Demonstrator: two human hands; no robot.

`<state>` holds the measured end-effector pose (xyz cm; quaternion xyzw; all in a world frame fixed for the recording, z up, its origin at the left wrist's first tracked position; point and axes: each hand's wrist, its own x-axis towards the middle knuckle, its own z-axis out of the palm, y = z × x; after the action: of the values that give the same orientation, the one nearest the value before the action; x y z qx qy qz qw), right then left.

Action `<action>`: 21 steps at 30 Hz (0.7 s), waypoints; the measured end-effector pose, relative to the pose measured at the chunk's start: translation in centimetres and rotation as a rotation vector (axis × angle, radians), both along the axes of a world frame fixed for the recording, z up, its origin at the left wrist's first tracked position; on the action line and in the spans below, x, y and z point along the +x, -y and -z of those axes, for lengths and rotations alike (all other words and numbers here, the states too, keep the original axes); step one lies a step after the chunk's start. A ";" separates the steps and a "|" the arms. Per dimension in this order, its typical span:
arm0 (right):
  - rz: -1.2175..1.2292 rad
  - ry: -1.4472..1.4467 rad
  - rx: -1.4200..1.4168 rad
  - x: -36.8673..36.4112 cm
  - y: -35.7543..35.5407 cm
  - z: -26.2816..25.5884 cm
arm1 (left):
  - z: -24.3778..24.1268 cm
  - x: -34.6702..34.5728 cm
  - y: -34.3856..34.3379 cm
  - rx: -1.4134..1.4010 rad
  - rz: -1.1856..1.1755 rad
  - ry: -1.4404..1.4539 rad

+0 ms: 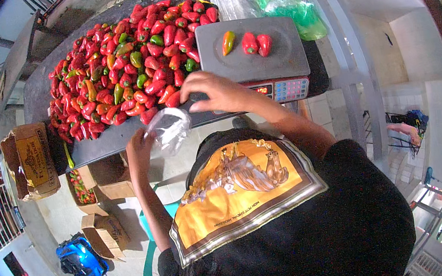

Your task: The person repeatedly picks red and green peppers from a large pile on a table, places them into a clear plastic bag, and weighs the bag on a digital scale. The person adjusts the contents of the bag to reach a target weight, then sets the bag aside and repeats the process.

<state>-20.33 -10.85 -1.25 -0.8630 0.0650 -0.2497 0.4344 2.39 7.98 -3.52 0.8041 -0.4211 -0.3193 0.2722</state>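
Note:
My left hand (139, 145) grips the rim of a clear plastic bag (169, 130), which hangs with its mouth spread at the table's near edge. My right hand (214, 92) hovers between the bag and a digital weighing scale (211, 67), thumb and fingers apart. Its fingertips are at a red pepper (173, 99) on the near edge of a large pile of peppers (110, 77); whether they touch it I cannot tell. Most of the pile is red, with some green and orange. On the scale's grey platform lie an orange-green pepper (229, 43) and two red peppers (256, 44).
Behind the scale lie clear plastic bags (237, 5) and a green plastic pack (292, 13). Left of the dark table (96, 153) stands a cardboard box (31, 162). On the floor are a box of peppers (81, 187), an open carton (105, 234) and a teal plastic chair (151, 266).

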 end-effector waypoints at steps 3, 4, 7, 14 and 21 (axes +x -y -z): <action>0.367 -0.180 0.201 -3.4 3.7 5.0 | 1.7 -0.3 -2.6 -0.011 -0.079 -0.030; 0.520 -0.226 0.041 -4.3 4.6 3.9 | 2.2 -0.5 -3.2 -0.080 -0.116 -0.066; 0.666 -0.391 -0.379 -4.9 10.3 4.6 | 0.8 -2.0 -1.6 -0.166 -0.144 -0.069; 0.649 -0.896 -0.619 -0.4 14.9 5.8 | -1.4 -3.5 2.3 -0.311 -0.212 -0.171; 0.700 -0.755 -0.548 1.6 13.9 12.2 | 0.3 -3.9 2.9 -0.375 -0.191 -0.194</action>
<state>-18.74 -24.71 -13.42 -0.9003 0.4296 -0.0610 0.0335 -1.54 5.12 -3.84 0.7414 -0.3668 -0.2841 0.4850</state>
